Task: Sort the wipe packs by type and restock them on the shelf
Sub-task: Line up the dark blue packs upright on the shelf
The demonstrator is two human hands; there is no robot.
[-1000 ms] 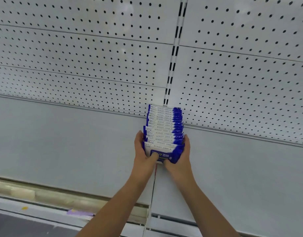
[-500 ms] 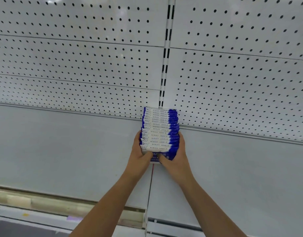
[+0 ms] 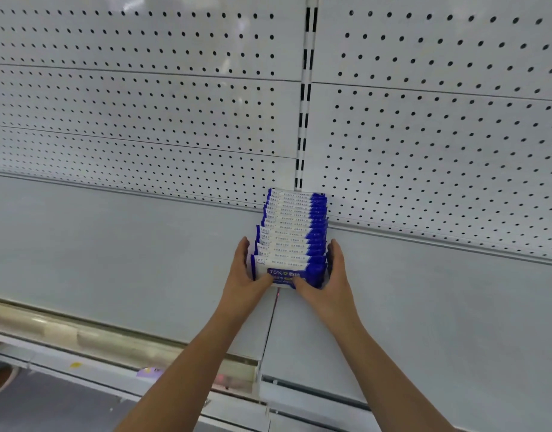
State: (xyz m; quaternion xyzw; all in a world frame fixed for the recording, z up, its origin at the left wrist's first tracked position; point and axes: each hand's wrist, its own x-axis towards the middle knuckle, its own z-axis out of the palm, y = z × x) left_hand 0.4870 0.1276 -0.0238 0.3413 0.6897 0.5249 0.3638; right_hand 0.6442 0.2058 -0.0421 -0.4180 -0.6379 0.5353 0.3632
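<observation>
Since a second ago, the row of wipe packs [image 3: 295, 235] has been squared up slightly, and both hands have been kept at its near end. Only "75%" can be read on the front pack; the rest of the print is too small, and the lower front face is covered by the thumbs. Both forearms are cut off by the bottom edge. The near end is clasped by the left hand [image 3: 246, 277] and the right hand [image 3: 332, 279], thumbs laid across the front and fingers held nearly straight along the sides. The packs are stood on edge on the pale shelf [image 3: 112, 251], the far end against the pegboard back panel [image 3: 143, 104] below a slotted upright [image 3: 304, 98]. A blurred price rail [image 3: 81, 332] is seen along the front edge.
</observation>
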